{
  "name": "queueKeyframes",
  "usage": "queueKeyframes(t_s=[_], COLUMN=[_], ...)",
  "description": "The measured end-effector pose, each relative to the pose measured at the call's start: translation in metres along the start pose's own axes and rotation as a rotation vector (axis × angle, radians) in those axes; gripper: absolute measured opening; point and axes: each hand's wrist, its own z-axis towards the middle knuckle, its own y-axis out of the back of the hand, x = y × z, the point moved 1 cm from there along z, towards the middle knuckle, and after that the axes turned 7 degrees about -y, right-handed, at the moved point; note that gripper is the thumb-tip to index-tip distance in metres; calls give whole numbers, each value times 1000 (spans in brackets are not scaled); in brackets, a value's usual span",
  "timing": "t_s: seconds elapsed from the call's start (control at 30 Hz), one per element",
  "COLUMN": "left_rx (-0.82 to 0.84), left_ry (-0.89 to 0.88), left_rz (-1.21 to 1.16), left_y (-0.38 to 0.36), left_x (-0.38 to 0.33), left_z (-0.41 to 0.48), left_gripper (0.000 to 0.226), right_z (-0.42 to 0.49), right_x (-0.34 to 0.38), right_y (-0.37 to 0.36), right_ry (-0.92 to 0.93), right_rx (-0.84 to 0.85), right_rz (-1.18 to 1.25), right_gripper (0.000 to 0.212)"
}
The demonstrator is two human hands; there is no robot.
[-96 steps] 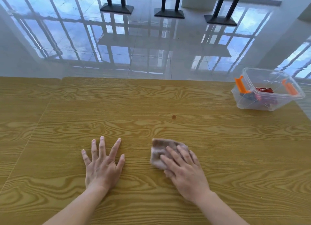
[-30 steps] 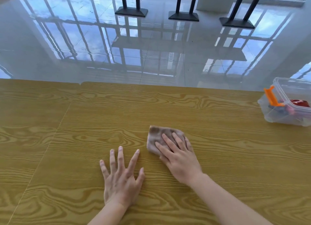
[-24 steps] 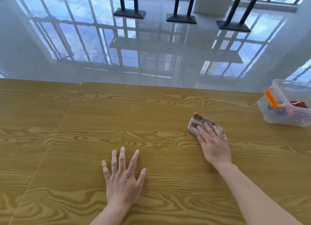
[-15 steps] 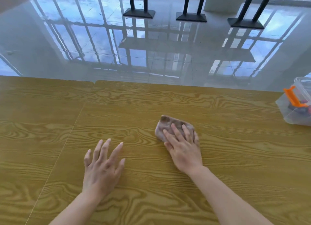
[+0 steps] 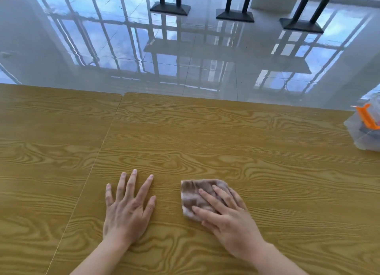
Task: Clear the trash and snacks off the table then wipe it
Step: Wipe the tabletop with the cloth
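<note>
A folded brownish cloth (image 5: 194, 197) lies flat on the yellow wood-grain table (image 5: 236, 147), near its front. My right hand (image 5: 228, 219) presses down on the cloth's right part, fingers spread over it. My left hand (image 5: 128, 209) rests flat on the bare tabletop a short way to the left of the cloth, fingers apart, holding nothing.
A clear plastic bin with an orange latch (image 5: 368, 128) stands at the table's right edge, cut off by the frame. A seam (image 5: 98, 153) splits the tabletop left of my hands. Beyond the far edge are glossy floor tiles and black table bases (image 5: 234, 15).
My right hand has slid the cloth back toward me from the table's middle. My left hand settled flat beside it. The view shifted left, so the bin sits at the frame edge.
</note>
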Motion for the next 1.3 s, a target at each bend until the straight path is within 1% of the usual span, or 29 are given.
queueKeyframes(t_s=[0.07,0.17,0.2,0.23,0.27,0.3,0.37,0.43,0.47,0.5,0.53,0.63,0.67,0.7,0.73,0.8,0.83,0.87,0.9,0.93,0.97,1.0,1.03,1.07,1.1,1.13,1.17,1.23,1.3], left_rx=[3,-6,-9,-8,-9,-12,-6,-7,-4,3,8,11,11,7,5,6,3,2,3,1,-2,-5,-9,-11,-10,-10,-14,-22,-20], left_ry=[-5,-10,-9,-9,-9,-11,-19,-22,-18,-18,-19,-19,-19,-21,-22,-22,-18,-16,-16,-15,-13,-12,-10,-8,-8,-9,-9,-5,-7], left_rz=[9,18,20,23,23,23,23,11,7,8,9,16,16,14,14,14,14,12,9,10,12,16,20,24,26,25,24,22,15], left_y=[-1,-1,-2,-2,-3,-3,-3,-2,-2,-1,-1,0,-1,-1,0,0,0,0,1,2,1,1,1,0,0,-1,-1,-1,-1], left_x=[0,1,1,2,2,2,2,1,1,1,1,2,2,2,2,2,1,1,0,0,0,0,0,0,1,1,1,0,-1], left_z=[0,0,-1,-1,-1,-1,-1,-1,-1,-1,-1,0,-1,-1,0,0,-1,-1,0,0,-1,-1,-1,-1,-1,-2,-2,-2,-2], left_gripper=[62,60,60,60,60,61,61,62,62,62,63,63,63,63,63,64,65,65,65,65,65,65,64,64,64,64,63,63,63], right_z=[12,58,68,72,68,56,13,-31,-43,-48,-46,-16,-3,8,16,24,25,24,24,23,21,19,15,11,8,7,7,9,8], right_x=[-29,-45,-37,-24,-6,15,49,57,49,38,25,-1,-4,-5,-5,-6,-8,-11,-11,-15,-21,-29,-35,-40,-40,-37,-31,-11,13], right_y=[3,12,12,9,5,-2,-12,-18,-18,-17,-13,3,12,22,35,57,67,76,82,82,80,74,70,65,61,54,44,23,10], right_ry=[-53,-384,-471,-507,-482,-408,-191,-8,53,78,57,-171,-254,-327,-411,-580,-649,-703,-767,-814,-825,-811,-787,-731,-653,-577,-522,-469,-374], right_rx=[-33,-115,-140,-163,-180,-190,-184,-205,-231,-263,-280,-373,-390,-393,-375,-339,-268,-172,-78,-23,6,-9,-63,-130,-159,-139,-72,67,107], right_rz=[-33,27,56,79,80,70,71,93,81,56,38,88,183,330,584,1249,1532,1701,1750,1655,1419,1078,718,497,437,428,379,96,-49], right_gripper=[38,41,42,41,38,37,38,33,30,29,28,23,22,23,24,22,21,24,29,32,32,31,33,39,46,51,54,57,62])
